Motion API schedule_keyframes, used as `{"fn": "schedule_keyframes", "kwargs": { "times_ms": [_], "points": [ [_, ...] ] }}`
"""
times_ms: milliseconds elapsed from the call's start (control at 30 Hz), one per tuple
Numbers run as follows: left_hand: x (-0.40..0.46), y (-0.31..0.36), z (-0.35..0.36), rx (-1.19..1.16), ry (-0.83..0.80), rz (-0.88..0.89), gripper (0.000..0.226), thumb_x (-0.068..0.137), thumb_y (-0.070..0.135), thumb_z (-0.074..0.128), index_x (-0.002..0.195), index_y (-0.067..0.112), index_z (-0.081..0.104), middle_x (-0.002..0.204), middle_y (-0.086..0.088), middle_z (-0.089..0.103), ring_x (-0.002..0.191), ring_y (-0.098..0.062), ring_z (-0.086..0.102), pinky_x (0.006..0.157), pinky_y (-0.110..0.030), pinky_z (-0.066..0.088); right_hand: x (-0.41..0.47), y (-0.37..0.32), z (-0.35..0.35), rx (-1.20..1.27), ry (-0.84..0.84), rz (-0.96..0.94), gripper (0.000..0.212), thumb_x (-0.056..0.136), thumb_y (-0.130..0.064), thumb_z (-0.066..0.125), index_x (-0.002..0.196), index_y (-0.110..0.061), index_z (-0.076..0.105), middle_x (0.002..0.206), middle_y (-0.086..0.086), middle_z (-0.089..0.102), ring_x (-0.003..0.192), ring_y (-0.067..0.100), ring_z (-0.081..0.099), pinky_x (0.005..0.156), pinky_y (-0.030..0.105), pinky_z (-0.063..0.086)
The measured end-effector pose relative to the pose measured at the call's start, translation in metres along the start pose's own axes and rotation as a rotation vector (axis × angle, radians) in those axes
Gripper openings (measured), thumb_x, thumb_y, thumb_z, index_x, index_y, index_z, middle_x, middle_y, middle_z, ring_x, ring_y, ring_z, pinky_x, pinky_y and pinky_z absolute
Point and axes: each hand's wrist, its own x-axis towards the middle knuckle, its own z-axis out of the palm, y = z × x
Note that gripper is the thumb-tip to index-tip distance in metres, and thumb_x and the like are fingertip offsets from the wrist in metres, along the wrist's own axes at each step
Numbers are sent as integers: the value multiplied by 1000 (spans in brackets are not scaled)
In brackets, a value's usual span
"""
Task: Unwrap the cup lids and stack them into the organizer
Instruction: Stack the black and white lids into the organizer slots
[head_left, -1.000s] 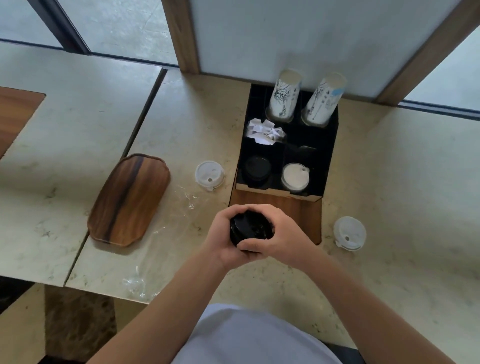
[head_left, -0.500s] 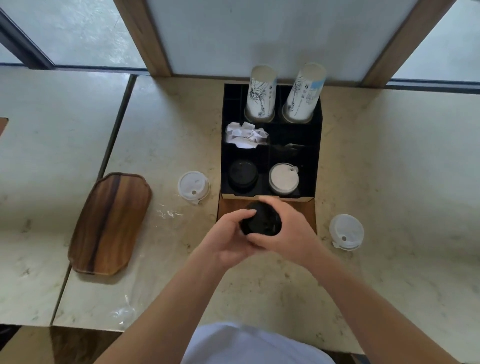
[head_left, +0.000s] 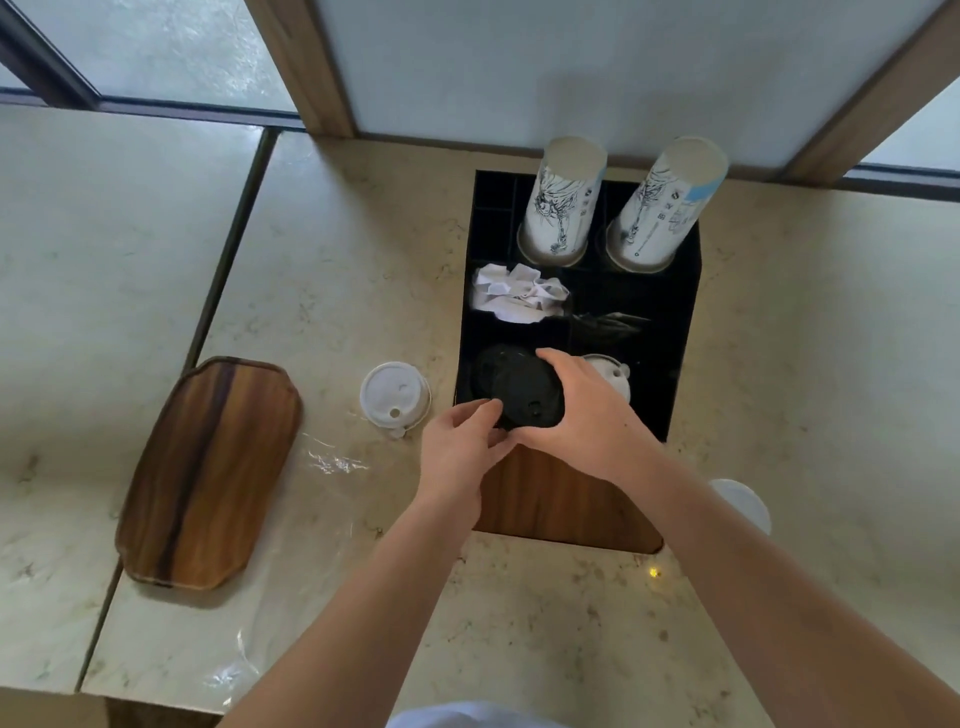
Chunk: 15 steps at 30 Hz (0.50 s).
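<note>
Both hands' fingers clamp a black lid, tilted, top face up, over the organizer's front-left compartment

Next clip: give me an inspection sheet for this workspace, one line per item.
Surface: beige marble counter, seam at left.
Job's things: black cup lids held over the black divided organizer, front-left compartment; white lids front-right; white cup lid loose on counter.
Clutter: clear plastic wrap; oblong wooden tray; crumpled white paper; two inverted printed paper cups.
Grippers: right hand grips the black lids; left hand pinches their edge.
Cables: nothing seen.
Surroundings: frosted panels, wooden posts.
</note>
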Motion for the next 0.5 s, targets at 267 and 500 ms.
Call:
{"fn": "schedule_keyframes", "kwargs": {
  "times_ms": [267,500],
  "points": [
    [12,4,-9,984,45,847,31,95,3,57,123,9,70,117,-2,70,102,-14,65,90,-26,53,-18,-1,14,267,209,224,88,61,-74,76,135,-37,44,118,-26,53,107,-6,53,84,7,42],
    [51,42,31,1891,-230,1042,71,87,5,67,150,8,35,145,-16,44,138,-34,39,104,-39,46,-33,6,1,567,362,390,72,62,-70,82,123,-49,51,107,-36,61,99,-9,64,82,24,60]
  ]
}}
